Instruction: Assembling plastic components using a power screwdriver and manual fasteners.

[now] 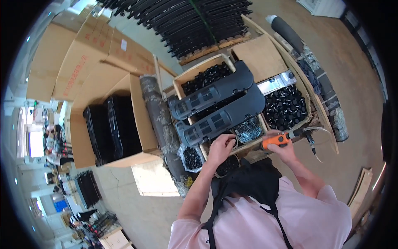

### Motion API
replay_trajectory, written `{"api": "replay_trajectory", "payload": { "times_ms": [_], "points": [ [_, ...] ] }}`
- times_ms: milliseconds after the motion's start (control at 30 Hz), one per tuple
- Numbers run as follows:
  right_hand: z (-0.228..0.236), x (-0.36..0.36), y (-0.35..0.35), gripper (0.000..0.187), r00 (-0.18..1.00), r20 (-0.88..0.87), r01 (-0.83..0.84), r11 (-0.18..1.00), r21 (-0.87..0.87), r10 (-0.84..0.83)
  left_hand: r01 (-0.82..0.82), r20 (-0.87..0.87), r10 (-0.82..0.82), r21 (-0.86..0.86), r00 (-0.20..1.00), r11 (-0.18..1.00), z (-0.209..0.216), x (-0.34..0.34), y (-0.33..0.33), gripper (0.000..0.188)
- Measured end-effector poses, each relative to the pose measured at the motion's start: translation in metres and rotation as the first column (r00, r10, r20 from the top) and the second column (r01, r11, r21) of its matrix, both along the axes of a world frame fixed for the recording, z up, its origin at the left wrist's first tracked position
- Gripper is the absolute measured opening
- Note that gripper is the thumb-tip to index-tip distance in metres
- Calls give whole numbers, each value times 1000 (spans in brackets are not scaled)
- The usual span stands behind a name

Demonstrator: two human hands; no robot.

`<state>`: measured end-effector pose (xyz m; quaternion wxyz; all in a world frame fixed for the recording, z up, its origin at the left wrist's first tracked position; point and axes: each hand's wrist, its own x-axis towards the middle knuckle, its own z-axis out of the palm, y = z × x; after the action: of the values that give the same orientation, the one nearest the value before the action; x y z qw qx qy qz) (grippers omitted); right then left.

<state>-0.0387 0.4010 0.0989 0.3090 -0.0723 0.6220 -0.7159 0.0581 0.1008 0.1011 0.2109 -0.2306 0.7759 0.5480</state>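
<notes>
My right hand (285, 150) is wrapped round an orange and black power screwdriver (275, 141), which lies crosswise at the front of the bench. My left hand (221, 148) is closed, thumb and fingers pinched together beside the screw compartment; what they hold, if anything, is too small to make out. Silvery screws (248, 131) fill that compartment, between my hands. Just beyond them, two long dark grey plastic covers with grilles lie side by side: a nearer cover (219, 120) and a farther cover (211, 93), both across the wooden bins.
Black round caps (286, 108) fill a bin at right, with more black parts (207, 77) behind. A bag of small black pieces (192, 159) sits at left. An open carton (147, 137) holds black panels. A wrapped padded roll (159, 112) runs alongside. Black strips (186, 25) are stacked behind.
</notes>
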Motion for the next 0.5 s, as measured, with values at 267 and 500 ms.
{"api": "replay_trajectory", "payload": {
  "times_ms": [267,500],
  "points": [
    [-93,54,42,32,695,623,295,932,209,-359,79,-187,-384,-811,904,580,-13,-43,-45,110],
    [-216,74,26,26,405,717,554,776,302,-568,234,-112,-473,-757,874,611,0,-56,-57,123]
  ]
}}
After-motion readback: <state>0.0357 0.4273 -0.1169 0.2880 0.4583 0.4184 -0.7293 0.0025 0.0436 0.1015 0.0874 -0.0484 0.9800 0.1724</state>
